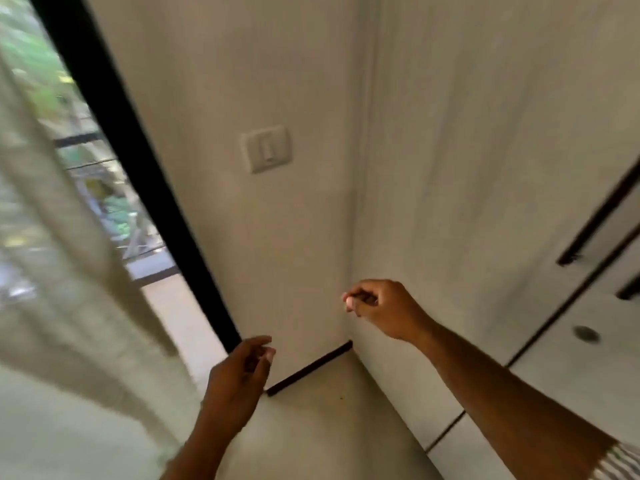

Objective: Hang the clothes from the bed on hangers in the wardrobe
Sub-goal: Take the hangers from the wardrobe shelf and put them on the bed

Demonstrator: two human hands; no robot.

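Facing the room's corner, I see pale wardrobe doors (519,168) with dark bar handles (602,206), shut, so any hangers or clothes are hidden from me. Left of the wardrobe a plain wall carries a light switch (266,148), then a black-framed window (104,133) and curtain (41,254). My left hand (239,379) is loosely curled and empty; my right hand (384,308) is curled with fingertips pressed together, gripping nothing I can make out.

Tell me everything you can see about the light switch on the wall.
The light switch is a pale square plate, probably plastic, close in colour to the beige wall it is mounted on. A narrow upright rocker sits at its centre; the picture is too blurred to tell its position. It appears tilted only because the camera is tilted. It sits between the black window frame and the room corner, above both hands. Nothing touches it.
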